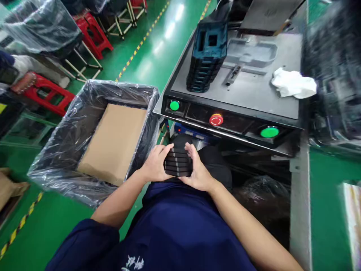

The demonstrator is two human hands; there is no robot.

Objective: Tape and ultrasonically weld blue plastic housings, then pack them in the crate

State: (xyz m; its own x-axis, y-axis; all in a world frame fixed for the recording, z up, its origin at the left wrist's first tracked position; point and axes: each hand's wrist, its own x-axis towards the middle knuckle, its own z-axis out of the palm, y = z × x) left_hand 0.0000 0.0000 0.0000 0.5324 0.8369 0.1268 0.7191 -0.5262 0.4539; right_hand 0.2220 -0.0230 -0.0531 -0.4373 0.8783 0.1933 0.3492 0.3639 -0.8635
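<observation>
Between my two hands, low in front of my body, is a stack of flat black plastic parts (178,162). My left hand (158,162) grips the stack's left side, thumb along the upper edge. On the opposite side my right hand (199,169) presses against it, fingers curled around the edge. Thin lighter lines separate the layers; their exact kind I cannot make out. Another stack of dark bluish-black plastic housings (207,56) stands on the metal machine table (256,92) ahead of me, apart from both hands.
Left of me is a plastic-lined bin (93,84) with a cardboard sheet (115,139) inside. The machine's front panel carries green buttons (270,131) and a red emergency stop (216,119). A white cloth (293,83) lies near a metal fixture (234,75). Red stools (93,34) stand beyond.
</observation>
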